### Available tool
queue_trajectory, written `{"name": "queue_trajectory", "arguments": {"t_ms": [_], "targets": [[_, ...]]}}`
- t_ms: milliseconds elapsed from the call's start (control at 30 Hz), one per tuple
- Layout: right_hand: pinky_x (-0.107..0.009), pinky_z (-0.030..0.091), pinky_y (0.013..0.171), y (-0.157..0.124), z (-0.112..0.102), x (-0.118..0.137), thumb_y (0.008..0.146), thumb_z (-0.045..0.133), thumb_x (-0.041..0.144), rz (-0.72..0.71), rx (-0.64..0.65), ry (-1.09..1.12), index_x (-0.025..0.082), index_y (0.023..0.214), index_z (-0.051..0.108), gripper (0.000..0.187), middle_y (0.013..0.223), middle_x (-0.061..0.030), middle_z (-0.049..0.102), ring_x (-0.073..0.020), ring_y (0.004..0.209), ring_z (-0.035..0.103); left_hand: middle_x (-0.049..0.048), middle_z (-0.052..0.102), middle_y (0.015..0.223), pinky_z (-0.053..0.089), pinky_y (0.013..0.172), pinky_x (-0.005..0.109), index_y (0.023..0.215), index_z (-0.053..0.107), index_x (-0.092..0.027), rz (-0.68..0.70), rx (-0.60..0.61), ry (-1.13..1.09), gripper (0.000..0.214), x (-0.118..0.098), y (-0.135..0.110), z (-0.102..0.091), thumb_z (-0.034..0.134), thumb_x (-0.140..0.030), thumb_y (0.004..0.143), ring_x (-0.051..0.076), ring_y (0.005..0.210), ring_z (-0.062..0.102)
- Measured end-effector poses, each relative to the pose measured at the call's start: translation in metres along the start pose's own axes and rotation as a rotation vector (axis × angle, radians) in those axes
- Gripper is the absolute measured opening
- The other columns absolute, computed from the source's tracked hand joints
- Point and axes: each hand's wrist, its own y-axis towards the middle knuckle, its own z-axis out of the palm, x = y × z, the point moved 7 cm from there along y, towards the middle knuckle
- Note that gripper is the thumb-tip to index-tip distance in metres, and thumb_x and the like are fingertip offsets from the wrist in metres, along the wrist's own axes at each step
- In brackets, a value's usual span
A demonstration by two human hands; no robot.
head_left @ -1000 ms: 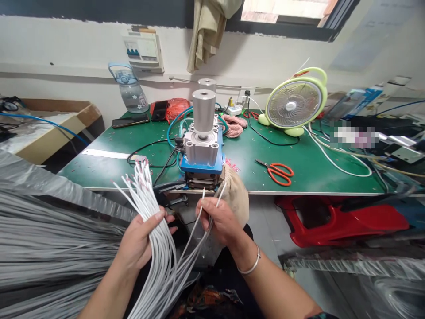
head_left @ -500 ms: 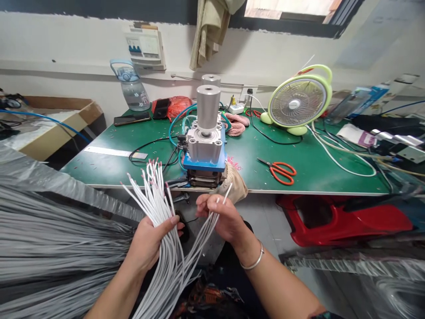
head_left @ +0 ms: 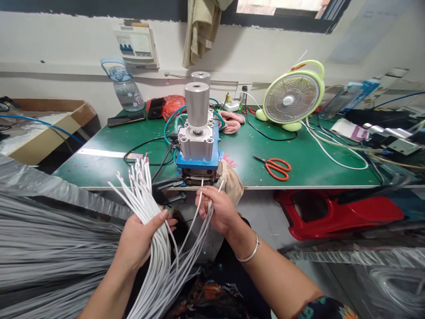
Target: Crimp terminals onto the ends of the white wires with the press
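My left hand (head_left: 142, 235) is closed around a thick bundle of white cables (head_left: 157, 257), thumb across the front. Most cable ends in it fan upward and show reddish tips. My right hand (head_left: 217, 208) grips several white cables apart from that bundle. Between its thumb and fingers one single cable (head_left: 195, 212) points up, its end at the lower front opening of the pneumatic press (head_left: 198, 137). Whether the end is inside the opening I cannot tell. The press has a metal cylinder on a blue plate at the table's front edge.
On the green table (head_left: 239, 155) lie orange-handled scissors (head_left: 277, 168), a steel ruler (head_left: 99, 153) and pink gloves (head_left: 230, 122). A green fan (head_left: 292, 99) stands behind. A cloth bag (head_left: 230, 179) hangs beside the press. Grey cables (head_left: 49, 248) lie left; a red stool (head_left: 348, 217) is right.
My right hand has brought one cable from the left bundle up to the press opening. Its other cables stay in the palm. The view has shifted slightly.
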Motion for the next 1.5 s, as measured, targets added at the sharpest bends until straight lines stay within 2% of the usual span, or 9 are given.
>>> {"name": "queue_trajectory", "arguments": {"t_ms": [200, 367, 633, 767, 833, 967, 1167, 1300, 1500], "targets": [[-0.016, 0.03, 0.033, 0.005, -0.003, 0.002, 0.071, 0.061, 0.036, -0.054, -0.06, 0.045, 0.014, 0.067, 0.056, 0.023, 0.05, 0.003, 0.054, -0.0048, 0.034, 0.042, -0.001, 0.066, 0.061, 0.055, 0.054, 0.03, 0.079, 0.057, -0.016, 0.016, -0.051, -0.068, 0.036, -0.009, -0.002, -0.001, 0.079, -0.021, 0.051, 0.018, 0.052, 0.065], [-0.018, 0.033, 0.038, -0.002, -0.007, 0.0, 0.073, 0.062, 0.039, -0.138, 0.038, -0.224, 0.013, 0.064, 0.061, 0.027, 0.052, -0.0008, 0.056, -0.0071, 0.041, 0.047, -0.0045, 0.062, 0.055, 0.053, 0.051, 0.026, 0.074, 0.052, -0.017, -0.046, -0.045, -0.052, 0.036, 0.002, 0.0, -0.002, 0.08, -0.02, 0.051, 0.015, 0.049, 0.063], [-0.023, 0.039, 0.049, -0.016, -0.004, -0.002, 0.069, 0.066, 0.035, -0.102, 0.126, -0.258, 0.017, 0.07, 0.066, 0.018, 0.058, -0.0008, 0.059, -0.0106, 0.05, 0.051, -0.0075, 0.056, 0.05, 0.042, 0.044, 0.019, 0.069, 0.049, -0.017, 0.045, 0.121, 0.128, 0.033, 0.013, -0.001, 0.015, 0.078, -0.019, 0.053, 0.008, 0.042, 0.053], [-0.019, 0.032, 0.04, -0.017, 0.009, -0.017, 0.071, 0.065, 0.036, -0.013, 0.252, -0.41, 0.014, 0.075, 0.066, 0.023, 0.046, 0.004, 0.049, -0.0071, 0.041, 0.042, -0.0039, 0.061, 0.051, 0.043, 0.047, 0.022, 0.068, 0.052, -0.016, 0.106, 0.191, 0.339, 0.03, 0.016, -0.003, 0.023, 0.077, -0.022, 0.054, 0.012, 0.045, 0.056], [-0.018, 0.028, 0.038, -0.014, 0.01, -0.017, 0.073, 0.063, 0.038, -0.033, 0.216, -0.431, 0.012, 0.07, 0.065, 0.026, 0.047, 0.0032, 0.05, -0.0058, 0.039, 0.041, -0.0013, 0.063, 0.053, 0.046, 0.051, 0.023, 0.069, 0.055, -0.015, 0.11, 0.206, 0.372, 0.027, 0.013, -0.004, 0.025, 0.076, -0.024, 0.057, 0.014, 0.05, 0.06], [-0.017, 0.023, 0.035, -0.004, 0.004, -0.001, 0.072, 0.063, 0.039, -0.109, 0.028, -0.181, 0.012, 0.072, 0.063, 0.027, 0.051, 0.0033, 0.052, -0.0028, 0.034, 0.036, 0.0008, 0.067, 0.061, 0.051, 0.058, 0.028, 0.079, 0.056, -0.015, 0.053, 0.124, 0.16, 0.028, 0.0, -0.003, 0.018, 0.074, -0.027, 0.06, 0.017, 0.056, 0.064], [-0.017, 0.022, 0.033, 0.006, 0.002, 0.008, 0.069, 0.066, 0.037, -0.065, -0.052, 0.049, 0.012, 0.076, 0.06, 0.027, 0.052, 0.0054, 0.048, -0.0014, 0.034, 0.029, -0.0012, 0.065, 0.057, 0.054, 0.053, 0.028, 0.08, 0.055, -0.016, 0.088, -0.006, -0.033, 0.031, -0.026, 0.0, 0.011, 0.076, -0.023, 0.058, 0.015, 0.052, 0.063], [-0.017, 0.021, 0.034, 0.008, 0.0, 0.008, 0.07, 0.066, 0.037, -0.104, -0.04, 0.039, 0.013, 0.07, 0.057, 0.025, 0.05, 0.0064, 0.044, -0.0016, 0.035, 0.028, -0.0015, 0.065, 0.056, 0.054, 0.051, 0.026, 0.078, 0.056, -0.016, 0.075, -0.017, -0.065, 0.03, -0.026, 0.001, 0.008, 0.077, -0.022, 0.057, 0.014, 0.05, 0.063], [-0.019, 0.021, 0.037, -0.003, -0.004, 0.005, 0.075, 0.061, 0.038, -0.16, 0.044, -0.219, 0.014, 0.06, 0.056, 0.029, 0.04, 0.0064, 0.04, -0.0033, 0.034, 0.03, -0.0009, 0.065, 0.06, 0.055, 0.052, 0.03, 0.077, 0.06, -0.014, -0.081, 0.033, -0.172, 0.03, 0.0, 0.001, 0.004, 0.078, -0.021, 0.053, 0.015, 0.054, 0.063]]}}
